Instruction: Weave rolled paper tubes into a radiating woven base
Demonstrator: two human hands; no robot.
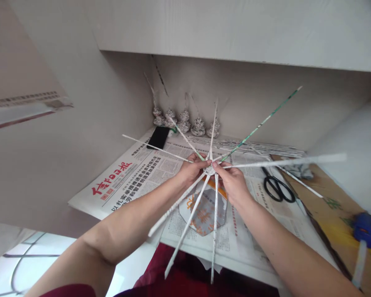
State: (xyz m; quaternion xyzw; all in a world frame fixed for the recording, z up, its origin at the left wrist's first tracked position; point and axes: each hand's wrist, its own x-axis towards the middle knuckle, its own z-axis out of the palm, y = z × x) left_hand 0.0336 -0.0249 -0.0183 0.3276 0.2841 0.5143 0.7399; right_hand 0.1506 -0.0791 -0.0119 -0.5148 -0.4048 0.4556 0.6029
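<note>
Between my two hands is a star-shaped weave of rolled paper sticks (209, 169), its spokes fanning out in all directions. Most spokes are white; one at the upper right is green. My left hand (194, 167) pinches the left side of the small woven centre. On its right side, my right hand (230, 177) grips with thumb and fingers. Both thumbs almost meet at the middle. Below the weave, a grey and orange printed plastic piece (203, 210) lies on the newspaper (136, 177).
Several gourd-shaped woven paper pieces (198, 126) stand along the back wall. A black phone (158, 137) lies before them, with paper sticks (259, 147) to the right. Black-handled scissors (278, 188) rest at right, near cardboard (330, 206) and a blue object (367, 231). A shelf (241, 31) overhangs.
</note>
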